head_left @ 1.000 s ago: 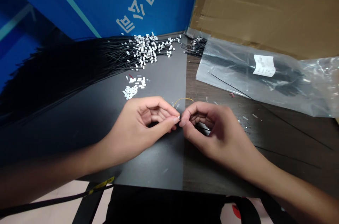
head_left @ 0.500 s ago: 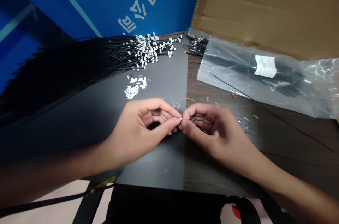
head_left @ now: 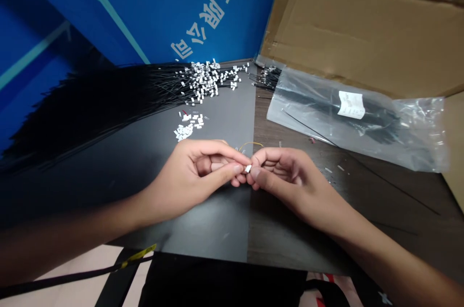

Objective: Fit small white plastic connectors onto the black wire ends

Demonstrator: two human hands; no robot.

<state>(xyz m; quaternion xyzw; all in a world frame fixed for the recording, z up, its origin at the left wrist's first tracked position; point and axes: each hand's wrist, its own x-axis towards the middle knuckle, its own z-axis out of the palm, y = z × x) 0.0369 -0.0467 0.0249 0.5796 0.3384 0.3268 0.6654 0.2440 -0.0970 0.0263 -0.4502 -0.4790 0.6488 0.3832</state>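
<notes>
My left hand (head_left: 194, 174) and my right hand (head_left: 288, 176) meet in front of me, fingers curled, over the seam where the dark mat meets the wood. A tiny white connector (head_left: 248, 168) shows between the fingertips, pinched by my right thumb and forefinger. My left thumb tip sits just beside it, and anything else held there is too small to tell. A thin yellow wire (head_left: 251, 143) arcs just beyond the fingers.
A large fan of black wires (head_left: 108, 109) ends in a heap of white connectors (head_left: 205, 80), with a smaller heap (head_left: 185, 128) nearer me. A clear plastic bag of black wires (head_left: 348, 118) lies on the wood (head_left: 290, 239), backed by cardboard (head_left: 362, 31) and a blue board (head_left: 126, 7).
The whole scene has shifted slightly in view as my head moved. The white connector now shows more plainly between my fingertips, and my hands stay close together.
</notes>
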